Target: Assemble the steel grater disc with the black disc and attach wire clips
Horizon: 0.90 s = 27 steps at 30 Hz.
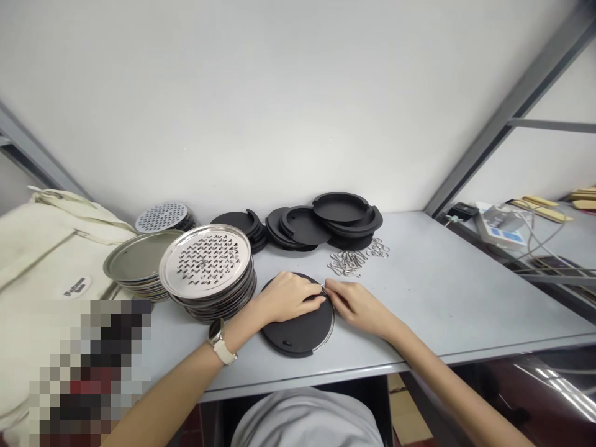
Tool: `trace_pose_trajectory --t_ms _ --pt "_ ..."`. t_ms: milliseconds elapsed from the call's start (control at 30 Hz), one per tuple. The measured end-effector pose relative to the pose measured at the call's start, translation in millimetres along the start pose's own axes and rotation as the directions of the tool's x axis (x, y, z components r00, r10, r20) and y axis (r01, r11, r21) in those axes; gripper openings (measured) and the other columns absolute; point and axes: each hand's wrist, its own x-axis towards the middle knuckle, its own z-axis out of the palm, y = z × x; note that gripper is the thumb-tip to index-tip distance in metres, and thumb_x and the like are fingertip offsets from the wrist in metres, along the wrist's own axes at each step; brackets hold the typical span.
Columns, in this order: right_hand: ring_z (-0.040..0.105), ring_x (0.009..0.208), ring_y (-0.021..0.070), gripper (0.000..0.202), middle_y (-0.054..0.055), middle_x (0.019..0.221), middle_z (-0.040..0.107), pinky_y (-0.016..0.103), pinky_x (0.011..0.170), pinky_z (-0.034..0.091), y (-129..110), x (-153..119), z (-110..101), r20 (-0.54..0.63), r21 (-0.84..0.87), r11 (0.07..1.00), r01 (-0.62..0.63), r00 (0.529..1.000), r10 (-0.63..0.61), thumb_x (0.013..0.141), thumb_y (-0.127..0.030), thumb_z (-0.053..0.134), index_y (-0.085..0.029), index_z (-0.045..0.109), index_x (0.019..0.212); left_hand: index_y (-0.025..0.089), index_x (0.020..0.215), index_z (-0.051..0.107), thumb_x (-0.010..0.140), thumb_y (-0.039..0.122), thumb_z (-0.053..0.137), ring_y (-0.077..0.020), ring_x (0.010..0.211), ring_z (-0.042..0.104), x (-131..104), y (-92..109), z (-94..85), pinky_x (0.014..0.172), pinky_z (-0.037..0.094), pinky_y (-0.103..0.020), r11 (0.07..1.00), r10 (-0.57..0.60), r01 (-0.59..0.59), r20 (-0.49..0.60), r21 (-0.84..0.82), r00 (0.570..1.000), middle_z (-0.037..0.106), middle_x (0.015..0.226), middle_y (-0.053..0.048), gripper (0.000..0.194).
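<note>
Desktop: grey, meeting a white wall at 12 o'clock.
Black disc: flat on the desktop, near its front edge, 6 o'clock.
Left hand: over the disc; cannot tell if gripping.
Right hand: fingertips bunched at its rim, 1 o'clock; grip hidden.
Tight side: grater stack, 10 o'clock.
Roomier side: desktop, 3 o'clock.
</note>
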Motion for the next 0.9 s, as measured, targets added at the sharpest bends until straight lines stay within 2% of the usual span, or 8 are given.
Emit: trace_pose_trajectory --t_ms 400,900 --pt "0.031 0.049 0.0104 0.021 -0.007 0.055 0.033 0.023 0.05 0.026 -2.1 0.2 -0.6 -0.009 0.107 0.992 -0.065 0.998 0.067 0.089 -0.02 0.04 -0.022 0.035 0.068 0.022 0.093 0.065 0.095 0.04 0.042 -0.0182 0.079 0.065 0.2 2.4 -1.4 0.064 0.04 -0.027 1.0 -0.021 0.021 0.007 -0.006 1.0 0.069 0.089 -0.003 0.03" --pt "0.03 0.051 0.0104 0.024 -0.007 0.057 0.033 0.023 0.051 0.025 1.6 -2.0 -4.2 0.017 0.153 0.985 -0.082 0.997 0.081 0.092 -0.026 0.038 -0.021 0.035 0.069 0.022 0.088 0.062 0.095 0.042 0.04 -0.0173 0.075 0.063 1.4 5.4 1.0 0.061 0.036 -0.025 0.999 -0.037 0.037 -0.008 -0.002 0.999 0.068 0.087 -0.002 0.03"
